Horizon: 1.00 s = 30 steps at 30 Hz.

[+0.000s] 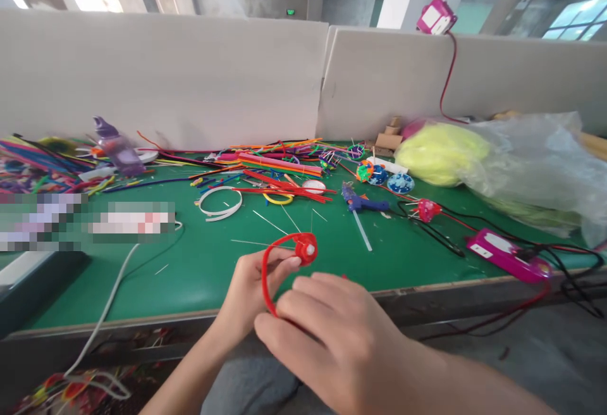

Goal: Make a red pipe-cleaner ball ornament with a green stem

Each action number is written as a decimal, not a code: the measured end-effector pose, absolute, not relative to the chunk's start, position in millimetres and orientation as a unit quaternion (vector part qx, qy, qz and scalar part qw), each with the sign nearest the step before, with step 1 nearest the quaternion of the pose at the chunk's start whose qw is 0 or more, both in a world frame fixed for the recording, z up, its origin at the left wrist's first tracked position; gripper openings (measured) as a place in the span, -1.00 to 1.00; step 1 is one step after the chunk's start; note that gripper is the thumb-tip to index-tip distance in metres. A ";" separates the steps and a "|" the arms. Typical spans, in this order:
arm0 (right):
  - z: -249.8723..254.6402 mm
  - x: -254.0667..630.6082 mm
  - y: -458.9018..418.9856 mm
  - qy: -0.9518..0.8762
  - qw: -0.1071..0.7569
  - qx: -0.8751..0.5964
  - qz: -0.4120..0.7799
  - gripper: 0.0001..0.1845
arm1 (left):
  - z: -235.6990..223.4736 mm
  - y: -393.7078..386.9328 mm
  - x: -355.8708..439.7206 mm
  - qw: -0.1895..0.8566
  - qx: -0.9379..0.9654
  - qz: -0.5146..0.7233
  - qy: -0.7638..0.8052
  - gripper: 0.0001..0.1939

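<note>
Between the thumb and fingers of my left hand [256, 285] is a small red coil [306, 249] with a whitish centre, wound from a pipe cleaner. Its loose length, a red pipe cleaner [265, 276], bows out to the left and down into my right hand [332, 333]. The right fingers are curled closed around that end, nearer to me. Both hands are above the front part of the green table [199, 288]. Beyond them lie a blue glue gun [363, 203] with a glue stick and several red pipe cleaners [284, 184].
Bundles of coloured pipe cleaners [279, 163] run along the back. A purple bottle [118, 149] stands at left. At right are a pink power strip [507, 255], black cables [441, 231] and plastic bags [526, 162]. A white cable [114, 288] hangs over the front edge.
</note>
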State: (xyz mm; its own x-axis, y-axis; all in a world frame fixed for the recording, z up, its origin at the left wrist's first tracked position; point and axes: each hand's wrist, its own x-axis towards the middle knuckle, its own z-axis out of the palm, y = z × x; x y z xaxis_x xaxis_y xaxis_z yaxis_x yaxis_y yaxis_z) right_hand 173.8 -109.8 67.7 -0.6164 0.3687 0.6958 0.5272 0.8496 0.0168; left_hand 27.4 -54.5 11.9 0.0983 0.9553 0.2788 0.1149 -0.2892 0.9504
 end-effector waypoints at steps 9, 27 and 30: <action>8.8 185.9 -127.2 -0.814 0.443 -0.375 0.030 -0.65 | 10.1 -53.6 32.5 0.495 0.535 0.549 0.409 -0.86; 24.8 201.3 -91.8 -0.688 0.459 -0.457 0.328 -0.69 | -5.6 -71.9 63.2 0.538 0.443 0.629 0.344 -0.87; 24.1 200.2 -83.5 -0.618 0.510 -0.438 0.408 -0.88 | -10.4 -70.1 62.9 0.503 0.464 0.649 0.333 -0.88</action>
